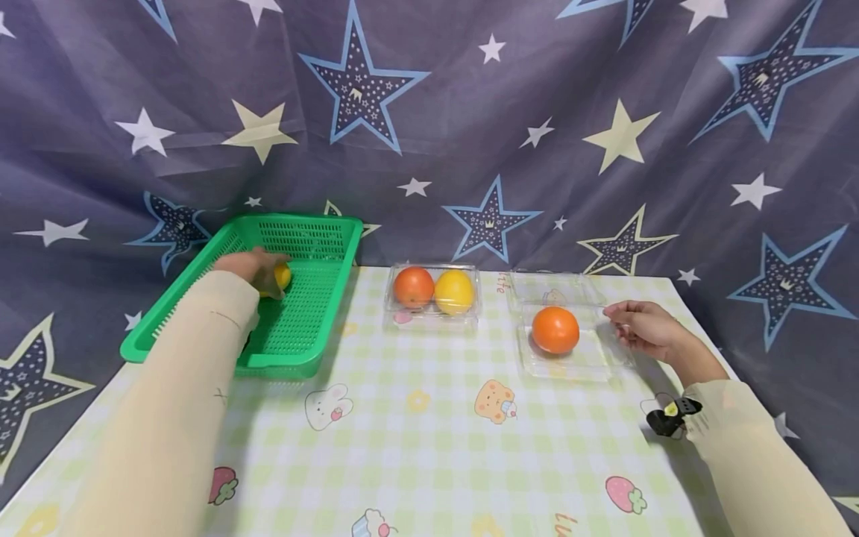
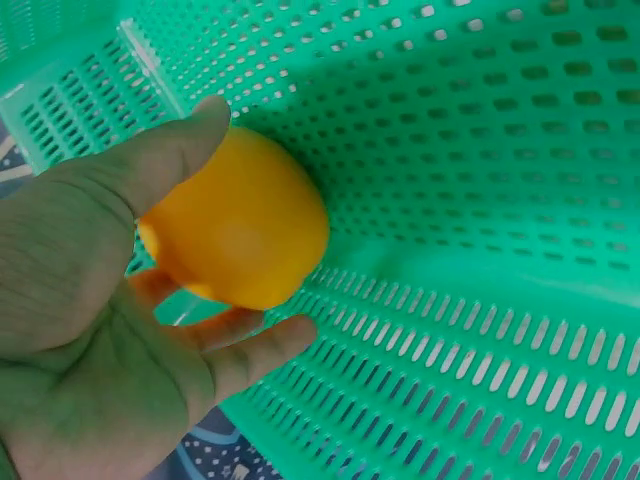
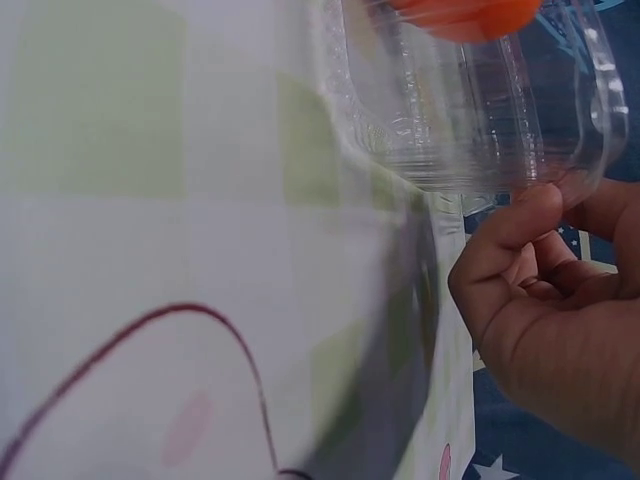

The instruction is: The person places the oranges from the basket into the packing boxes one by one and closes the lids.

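Inside the green basket point(image 1: 305, 313), my left hand point(image 1: 250, 267) grips a round yellow fruit point(image 2: 240, 220). The left wrist view shows the thumb over its near side and fingers beneath it, close to the perforated basket wall. On the right, my right hand point(image 1: 647, 328) pinches the side rim of an opened clear plastic box point(image 1: 593, 358) between thumb and fingers. One orange point(image 1: 555, 330) sits in the left part of that box, and its transparent lid point(image 1: 553, 287) is folded back behind.
A second clear box point(image 1: 432, 317) at the back middle holds a red-orange fruit point(image 1: 413, 287) and a yellow fruit point(image 1: 454, 291). A checked cloth point(image 1: 416, 447) covers the table. Behind it hangs a dark star-patterned curtain point(image 1: 429, 179).
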A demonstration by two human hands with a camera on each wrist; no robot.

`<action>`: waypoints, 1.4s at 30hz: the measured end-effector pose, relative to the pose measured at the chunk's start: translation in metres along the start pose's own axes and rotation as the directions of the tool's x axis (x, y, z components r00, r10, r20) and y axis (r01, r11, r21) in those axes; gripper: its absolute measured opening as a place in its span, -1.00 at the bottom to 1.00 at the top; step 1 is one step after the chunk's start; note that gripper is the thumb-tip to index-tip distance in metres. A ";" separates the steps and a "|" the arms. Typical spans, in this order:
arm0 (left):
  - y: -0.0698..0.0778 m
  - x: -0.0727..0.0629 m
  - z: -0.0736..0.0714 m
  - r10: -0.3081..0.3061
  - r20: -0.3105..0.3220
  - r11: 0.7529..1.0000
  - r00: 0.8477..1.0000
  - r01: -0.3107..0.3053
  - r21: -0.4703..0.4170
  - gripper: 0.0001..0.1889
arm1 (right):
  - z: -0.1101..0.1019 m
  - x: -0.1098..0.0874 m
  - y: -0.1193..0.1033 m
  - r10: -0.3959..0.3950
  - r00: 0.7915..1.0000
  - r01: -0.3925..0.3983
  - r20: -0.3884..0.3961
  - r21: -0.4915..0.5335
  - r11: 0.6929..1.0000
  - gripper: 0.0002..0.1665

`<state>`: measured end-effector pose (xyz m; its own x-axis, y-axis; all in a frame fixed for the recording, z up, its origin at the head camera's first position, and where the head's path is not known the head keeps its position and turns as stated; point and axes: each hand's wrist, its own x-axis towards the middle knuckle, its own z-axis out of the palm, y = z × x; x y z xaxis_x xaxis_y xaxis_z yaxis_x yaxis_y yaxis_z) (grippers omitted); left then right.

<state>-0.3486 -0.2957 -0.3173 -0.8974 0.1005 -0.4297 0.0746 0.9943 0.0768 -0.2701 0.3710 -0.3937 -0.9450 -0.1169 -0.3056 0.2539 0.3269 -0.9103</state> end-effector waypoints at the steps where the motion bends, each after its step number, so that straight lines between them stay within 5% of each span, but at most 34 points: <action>1: -0.001 0.000 0.001 -0.011 -0.012 1.000 1.000 0.011 -0.012 -0.10 | 0.000 0.000 0.000 0.000 1.000 0.000 0.000 -0.002 1.000 -0.53; 5: -0.007 0.002 0.007 -0.048 -0.047 0.998 0.998 0.045 -0.052 -0.13 | 0.002 0.001 -0.001 0.005 1.000 -0.005 0.003 0.005 1.000 -0.52; 20: -0.006 -0.001 0.016 -0.014 -0.050 1.000 0.999 0.014 -0.017 -0.33 | 0.003 0.002 0.000 -0.007 1.000 0.006 0.011 0.037 0.999 -0.55; 27: -0.013 -0.004 0.010 0.000 -0.044 1.000 0.999 0.000 -0.002 -0.36 | 0.005 0.002 -0.002 -0.010 1.000 0.010 0.004 0.034 0.999 -0.53; 34: -0.012 -0.011 -0.001 -0.023 -0.104 0.997 0.994 0.015 -0.078 -0.32 | 0.002 -0.002 -0.001 -0.005 1.000 0.005 -0.004 0.051 0.999 -0.57; 42: -0.007 -0.015 -0.017 0.045 -0.191 0.997 0.981 -0.054 -0.047 -0.37 | 0.002 -0.002 -0.001 -0.004 1.000 0.004 -0.009 0.064 0.998 -0.56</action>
<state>-0.3431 -0.3046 -0.2958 -0.9597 0.1358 -0.2460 0.1029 0.9845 0.1420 -0.2680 0.3690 -0.3925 -0.9478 -0.1093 -0.2997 0.2627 0.2656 -0.9276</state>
